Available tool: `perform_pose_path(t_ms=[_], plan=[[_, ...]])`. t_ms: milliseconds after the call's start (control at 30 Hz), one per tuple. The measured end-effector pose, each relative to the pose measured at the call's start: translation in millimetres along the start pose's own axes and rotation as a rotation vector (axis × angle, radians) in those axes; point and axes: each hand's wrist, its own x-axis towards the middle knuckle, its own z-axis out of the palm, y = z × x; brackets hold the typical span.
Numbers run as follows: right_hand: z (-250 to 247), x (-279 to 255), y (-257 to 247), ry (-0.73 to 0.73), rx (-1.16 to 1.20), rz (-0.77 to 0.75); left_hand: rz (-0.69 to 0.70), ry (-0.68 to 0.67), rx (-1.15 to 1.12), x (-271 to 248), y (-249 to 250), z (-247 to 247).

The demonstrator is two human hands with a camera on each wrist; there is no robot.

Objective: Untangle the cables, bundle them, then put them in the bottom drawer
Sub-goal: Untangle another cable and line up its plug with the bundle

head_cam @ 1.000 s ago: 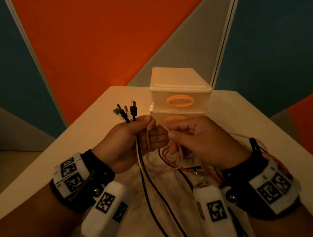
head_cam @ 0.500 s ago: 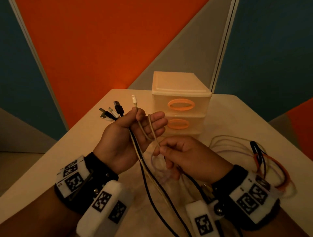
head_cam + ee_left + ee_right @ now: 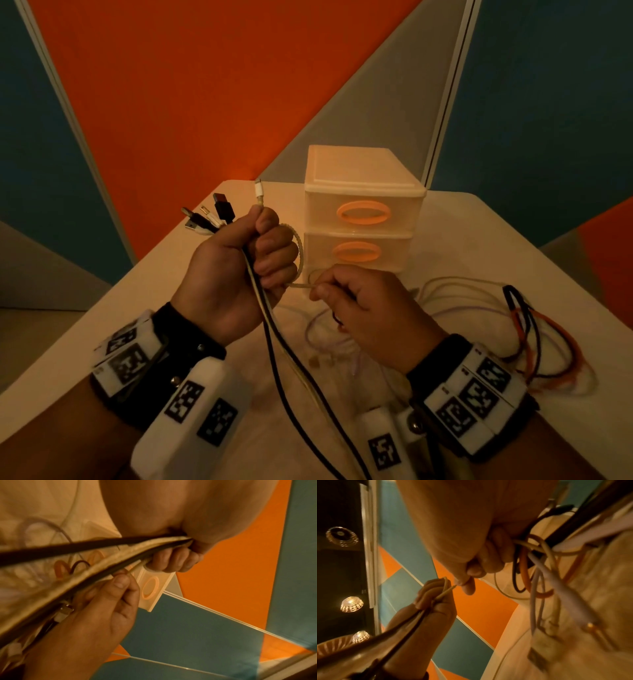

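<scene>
My left hand [image 3: 246, 270] is fisted round a bundle of black and beige cables [image 3: 274, 346], with several plug ends [image 3: 215, 216] sticking out above it. A beige braided cable [image 3: 300, 253] loops out of that fist to my right hand [image 3: 359, 305], which pinches it between thumb and forefinger just right of the fist. In the right wrist view more loops, an orange cable [image 3: 524, 574] among them, hang under my right hand [image 3: 465, 582]. The left wrist view shows the bundle [image 3: 102, 555] running out of my left hand [image 3: 173, 561]. The two-drawer plastic unit [image 3: 363, 212] stands behind the hands, both drawers closed.
A loose heap of white, black and orange cable loops [image 3: 527, 329] lies on the white table [image 3: 513, 246] to the right. Small connector ends [image 3: 318, 359] lie on the table between my wrists. Coloured wall panels rise right behind the table.
My left hand has closed its fingers into a fist round the bundle and the beige loop. My right hand has moved up and right, drawing the beige cable taut.
</scene>
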Motion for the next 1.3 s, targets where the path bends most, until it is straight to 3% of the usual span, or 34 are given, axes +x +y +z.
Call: perform_pose_path(t_ms=[100,267,467,600,733,833,967,1300], plan=[[5.0,0.4,-1.3,-0.015,0.078,0.048,0.028,0.027,0.092,-0.1,-3.9,4.1],[-5.0,-6.4,-3.2,-0.179,0.079,0.183,0.005,-0.037,0.098,-2.5,-0.9,2.2],[-18.1,-7.4,17.9,-0.239,-0.252,0.037,0.043,-0.12,0.044,-5.4,37.0,-9.4],[-18.3,-6.9,21.7,-0.227,-0.286,0.006,0.051,-0.22,-0.07,-11.4,78.2,-17.4],[-15.3,-3.8,23.3,-0.182,-0.245,-0.004,0.048,-0.243,-0.079,-17.0,96.3,-21.0],[-11.1,-3.2,20.5,-0.15,-0.243,0.002,0.061,-0.15,0.115,-13.8,74.6,-13.2],[-12.4,-2.2,19.4,-0.035,-0.117,0.11,-0.025,-0.109,0.187,-8.8,36.4,-0.5],[-19.0,9.6,20.4,0.324,-0.104,0.391,-0.301,-0.113,0.229,-6.9,-6.9,7.8]])
